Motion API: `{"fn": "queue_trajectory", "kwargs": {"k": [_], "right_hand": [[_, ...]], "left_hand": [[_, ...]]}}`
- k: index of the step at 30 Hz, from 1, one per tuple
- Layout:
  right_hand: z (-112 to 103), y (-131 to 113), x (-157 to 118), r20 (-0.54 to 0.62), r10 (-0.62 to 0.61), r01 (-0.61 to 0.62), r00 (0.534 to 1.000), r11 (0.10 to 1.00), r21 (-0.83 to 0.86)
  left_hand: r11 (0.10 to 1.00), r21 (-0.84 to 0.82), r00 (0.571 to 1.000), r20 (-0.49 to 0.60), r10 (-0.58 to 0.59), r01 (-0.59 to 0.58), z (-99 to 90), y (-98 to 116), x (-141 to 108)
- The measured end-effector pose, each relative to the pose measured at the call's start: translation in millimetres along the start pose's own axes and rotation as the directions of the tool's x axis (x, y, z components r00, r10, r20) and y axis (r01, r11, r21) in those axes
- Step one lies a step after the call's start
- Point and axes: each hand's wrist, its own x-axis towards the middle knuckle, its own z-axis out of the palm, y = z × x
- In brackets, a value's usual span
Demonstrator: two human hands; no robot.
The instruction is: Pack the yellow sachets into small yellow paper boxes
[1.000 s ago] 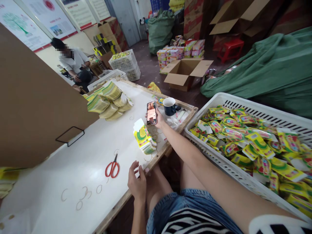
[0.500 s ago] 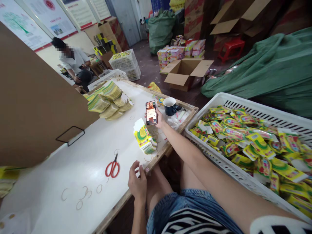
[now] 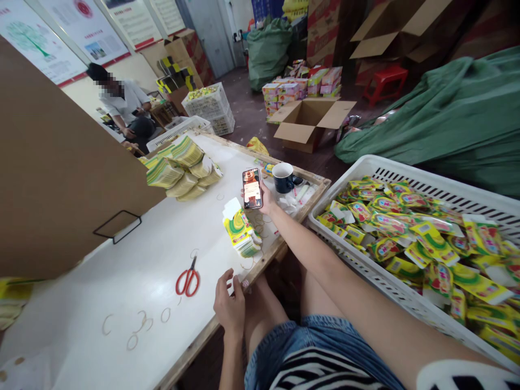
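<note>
The phone (image 3: pixel 252 188) is being held by the right hand (image 3: pixel 266 197) just above the bench (image 3: pixel 162 244), near the mug (image 3: pixel 280 184), its lit screen being turned upward. The right grip is being closed around the phone, fingertips being shown at its far edge; whether the bench is being touched by the phone cannot be told. For a good hold, it would seem best that the phone is being pressed only lightly from its edges, that the screen is being left uncovered, and that the wrist is being steadied clear of the mug and the carton stack (image 3: pixel 239 230). By the left hand (image 3: pixel 229 303), at the bench edge, nothing is visibly being held; its grip is being left apart, with thumb and loosely bent fingers being separated.

On the bench, one phone, one mug, one pair of scissors (image 3: pixel 187 281), one wire frame (image 3: pixel 127 232) and one near carton stack are being counted. Farther off, one pile of bundles (image 3: pixel 174 170) is being seen, its bundles being too overlapped for a sure count. At least four rubber bands (image 3: pixel 127 342) are being made out left of the scissors. In one large crate (image 3: pixel 337 186), many packets (image 3: pixel 434 241) are being heaped, too many being hidden for counting. One other person (image 3: pixel 125 103) is being seen beyond.
</note>
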Motion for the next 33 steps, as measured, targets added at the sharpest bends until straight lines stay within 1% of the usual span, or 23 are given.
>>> {"fn": "queue_trajectory", "kwargs": {"k": [16, 23, 28, 33], "right_hand": [[-3.3, 0.9, 2.3, -0.004, -0.003, 0.003, 1.000, 1.000, 0.022], [-3.8, -0.4, 2.6, 0.004, -0.004, 0.004, 1.000, 1.000, 0.009], [-4.2, -0.8, 2.7, -0.004, -0.020, 0.020, 1.000, 1.000, -0.020], [-4.6, 0.2, 2.3, -0.021, -0.056, 0.054, 0.998, 0.994, -0.096]], "left_hand": [[0.997, 0.070, 0.999, 0.021, 0.043, -0.044, -1.3, 1.1, 1.0], [0.995, 0.077, 0.998, 0.036, 0.057, -0.060, -1.2, 0.2, 1.1], [0.994, 0.082, 0.997, 0.040, 0.065, -0.068, -1.5, 1.6, 1.6], [0.994, 0.081, 0.997, 0.043, 0.067, -0.070, -2.1, 2.7, 2.0]]}}
